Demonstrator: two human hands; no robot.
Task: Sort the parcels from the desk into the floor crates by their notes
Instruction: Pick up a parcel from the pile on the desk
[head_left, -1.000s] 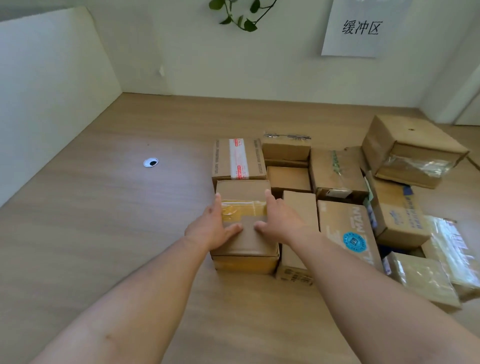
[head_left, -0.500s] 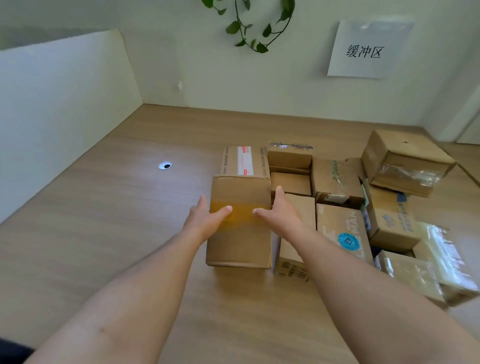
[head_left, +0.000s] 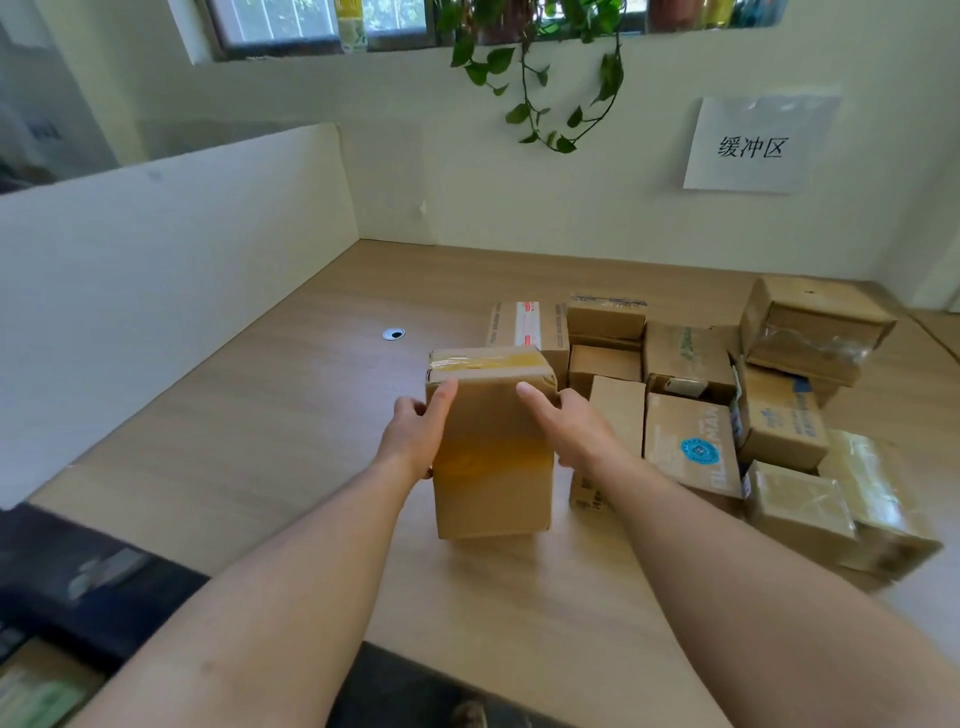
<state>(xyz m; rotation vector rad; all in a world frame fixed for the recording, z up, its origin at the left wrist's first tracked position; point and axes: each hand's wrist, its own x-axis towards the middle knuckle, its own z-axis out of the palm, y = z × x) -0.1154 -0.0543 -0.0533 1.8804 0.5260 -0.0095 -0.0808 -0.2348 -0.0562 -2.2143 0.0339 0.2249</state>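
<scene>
A brown cardboard parcel (head_left: 493, 467) with yellowish tape is held upright just above the wooden desk (head_left: 291, 415). My left hand (head_left: 418, 434) grips its left side with the thumb on the front face. On the parcel's right side, my right hand (head_left: 571, 426) presses with fingers spread across the front. Several other cardboard parcels (head_left: 691, 410) lie packed together on the desk to the right. No note is visible on the held parcel.
A white partition (head_left: 156, 291) walls the desk's left side. A round cable hole (head_left: 394, 333) sits left of the parcels. A paper sign (head_left: 753, 145) and a hanging plant (head_left: 545, 78) are on the back wall. Dark floor (head_left: 93, 587) shows lower left.
The parcel has been tipped up from lying flat and lifted toward me, both hands still on it. The camera has tilted up and back, revealing the window and desk's near edge.
</scene>
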